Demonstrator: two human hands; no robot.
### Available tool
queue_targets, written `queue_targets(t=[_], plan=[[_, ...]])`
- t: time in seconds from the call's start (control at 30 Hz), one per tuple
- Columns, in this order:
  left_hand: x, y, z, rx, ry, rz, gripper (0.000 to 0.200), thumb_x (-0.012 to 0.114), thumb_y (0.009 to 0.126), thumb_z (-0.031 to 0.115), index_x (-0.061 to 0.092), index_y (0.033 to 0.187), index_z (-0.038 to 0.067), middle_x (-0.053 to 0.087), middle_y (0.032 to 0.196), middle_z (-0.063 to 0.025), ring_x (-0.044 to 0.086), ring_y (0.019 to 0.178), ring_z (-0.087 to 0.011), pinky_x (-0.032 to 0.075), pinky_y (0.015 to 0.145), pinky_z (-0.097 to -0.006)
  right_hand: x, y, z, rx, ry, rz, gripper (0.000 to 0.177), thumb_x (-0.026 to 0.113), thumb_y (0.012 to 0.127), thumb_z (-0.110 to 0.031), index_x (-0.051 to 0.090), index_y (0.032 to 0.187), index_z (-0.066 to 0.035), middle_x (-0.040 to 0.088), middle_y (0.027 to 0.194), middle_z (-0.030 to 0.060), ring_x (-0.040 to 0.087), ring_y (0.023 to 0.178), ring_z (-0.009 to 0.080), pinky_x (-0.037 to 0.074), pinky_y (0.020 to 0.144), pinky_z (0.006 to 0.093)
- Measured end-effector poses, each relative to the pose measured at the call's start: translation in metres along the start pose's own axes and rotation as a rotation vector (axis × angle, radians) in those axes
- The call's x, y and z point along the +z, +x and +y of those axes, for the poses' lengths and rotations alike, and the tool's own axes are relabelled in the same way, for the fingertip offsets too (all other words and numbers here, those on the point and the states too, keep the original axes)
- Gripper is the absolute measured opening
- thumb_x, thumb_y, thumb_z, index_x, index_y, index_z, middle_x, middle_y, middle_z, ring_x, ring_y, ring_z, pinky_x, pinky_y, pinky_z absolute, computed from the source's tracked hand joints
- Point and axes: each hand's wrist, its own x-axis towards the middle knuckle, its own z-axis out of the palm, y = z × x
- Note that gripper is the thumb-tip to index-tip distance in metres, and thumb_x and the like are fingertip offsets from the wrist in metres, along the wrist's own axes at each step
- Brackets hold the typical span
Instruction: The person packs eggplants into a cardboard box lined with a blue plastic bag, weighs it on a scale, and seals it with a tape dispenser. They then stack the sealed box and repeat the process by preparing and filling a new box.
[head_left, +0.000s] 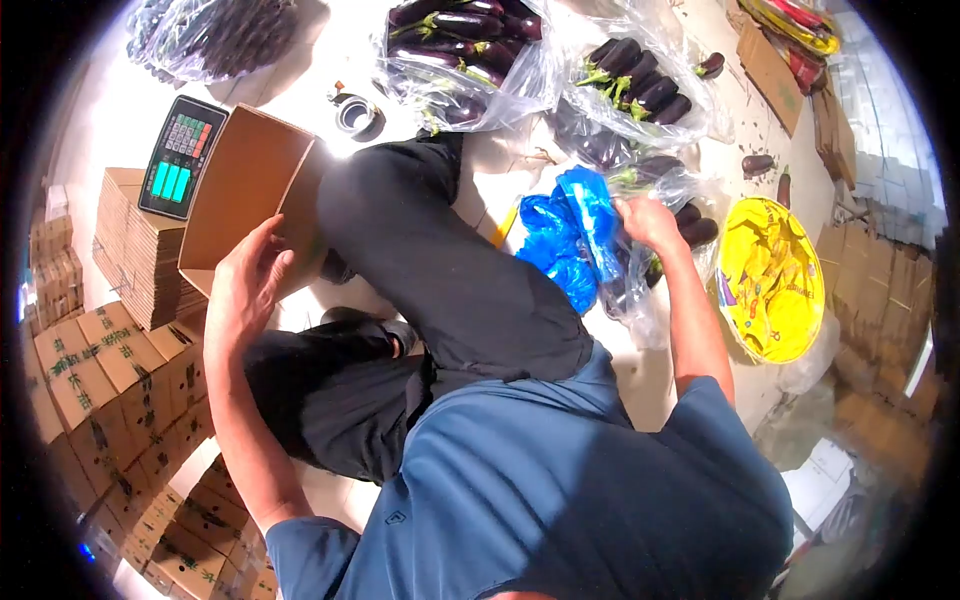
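My left hand (250, 268) is at the near side of an open cardboard box (235, 190), its fingers apart and curving over the box edge. A scale with a lit green display (182, 155) stands just left of that box. On the right, my right hand (648, 220) is closed at the edge of a crumpled blue plastic bag (590, 215). Clear plastic bags with eggplants (697, 228) lie beside and below this hand. Farther up are two open clear bags of eggplants, one at the top centre (470, 40) and one to its right (635, 80).
A yellow-lined basket (770, 280) stands at the right. Rolls of tape (355, 115) lie near the box. Flattened cartons (140, 245) and stacked printed boxes (110, 350) fill the left. Another full bag (215, 35) sits at the top left.
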Motion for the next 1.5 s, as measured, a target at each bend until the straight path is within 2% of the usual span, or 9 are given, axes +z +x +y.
queue_targets(t=[0.17,0.27,0.4,0.87,1.1,1.2,1.27,1.37,1.5], plan=[[-0.003,-0.004,-0.002,0.024,0.006,0.011,0.043,0.067,0.096,0.015,0.057,0.136,0.002,0.069,0.105,-0.0165,0.068,0.094,-0.0245,0.054,0.087,-0.0349,-0.004,0.005,0.011,0.19,0.741,-0.072,0.037,0.063,0.092,-0.032,0.067,0.08,0.003,0.07,0.073,0.0156,0.068,0.069,0.0289,0.054,0.072,0.0418],[-0.004,-0.004,-0.002,0.029,0.005,0.009,0.044,0.067,0.096,0.015,0.056,0.137,0.003,0.069,0.106,-0.0169,0.068,0.095,-0.025,0.054,0.087,-0.035,0.015,0.011,0.003,0.162,0.509,0.117,0.036,0.071,0.086,-0.032,0.069,0.081,0.003,0.071,0.076,0.0168,0.07,0.073,0.0289,0.054,0.073,0.041],[-0.007,-0.008,-0.004,0.003,-0.011,0.001,0.045,0.067,0.096,0.015,0.056,0.137,0.003,0.07,0.107,-0.0172,0.068,0.096,-0.0253,0.054,0.087,-0.0351,0.101,0.013,0.002,0.07,0.222,0.099,0.075,0.08,0.079,-0.04,0.052,0.136,0.001,0.064,0.12,0.0284,0.064,0.112,0.0418,0.051,0.095,0.0485],[0.0,0.004,-0.003,-0.118,0.051,-0.089,0.046,0.067,0.097,0.017,0.055,0.14,0.004,0.07,0.11,-0.0177,0.066,0.098,-0.0236,0.052,0.088,-0.0352,0.165,0.084,0.007,0.301,0.314,0.028,0.072,0.071,0.087,-0.033,0.045,0.145,0.0,0.063,0.124,0.0311,0.062,0.117,0.0447,0.048,0.1,0.0479],[0.009,0.018,0.002,-0.049,0.115,-0.078,0.048,0.069,0.095,0.022,0.056,0.138,0.004,0.068,0.11,-0.0204,0.068,0.096,-0.0303,0.054,0.088,-0.0371,0.177,0.112,0.008,0.317,0.283,0.027,0.032,0.07,0.086,-0.027,0.074,0.101,0.001,0.072,0.1,0.0253,0.07,0.1,0.0391,0.053,0.089,0.0479],[0.005,0.023,0.012,-0.142,0.071,-0.155,0.048,0.066,0.098,0.022,0.054,0.142,0.005,0.066,0.123,-0.0228,0.065,0.111,-0.0285,0.05,0.095,-0.0374,0.185,0.14,0.032,0.194,0.364,0.337,0.031,0.066,0.089,-0.029,0.073,0.089,0.002,0.072,0.086,0.0236,0.071,0.084,0.0374,0.053,0.079,0.0484],[0.004,0.024,0.013,-0.122,0.055,-0.137,0.049,0.066,0.098,0.022,0.053,0.142,0.005,0.066,0.122,-0.0224,0.064,0.111,-0.0284,0.05,0.095,-0.0375,0.117,0.137,0.017,0.186,0.538,0.242,0.038,0.058,0.094,-0.033,0.068,0.088,0.002,0.07,0.089,0.0254,0.067,0.09,0.0445,0.051,0.081,0.0509],[0.006,0.024,0.01,-0.059,0.038,-0.077,0.047,0.067,0.097,0.022,0.055,0.139,0.005,0.067,0.114,-0.0206,0.067,0.103,-0.0293,0.053,0.09,-0.0376,0.03,0.135,0.014,0.044,0.624,0.253,0.03,0.057,0.098,-0.025,0.068,0.089,0.001,0.07,0.077,0.0148,0.067,0.073,0.0261,0.051,0.069,0.0413],[0.001,0.025,0.017,-0.076,0.009,-0.095,0.048,0.066,0.098,0.022,0.054,0.141,0.007,0.067,0.117,-0.0209,0.066,0.107,-0.0282,0.051,0.093,-0.0371,-0.079,0.108,-0.02,-0.022,1.724,0.059,0.028,0.055,0.098,-0.02,0.069,0.111,0.001,0.071,0.104,0.012,0.067,0.092,0.0226,0.054,0.076,0.0367]])
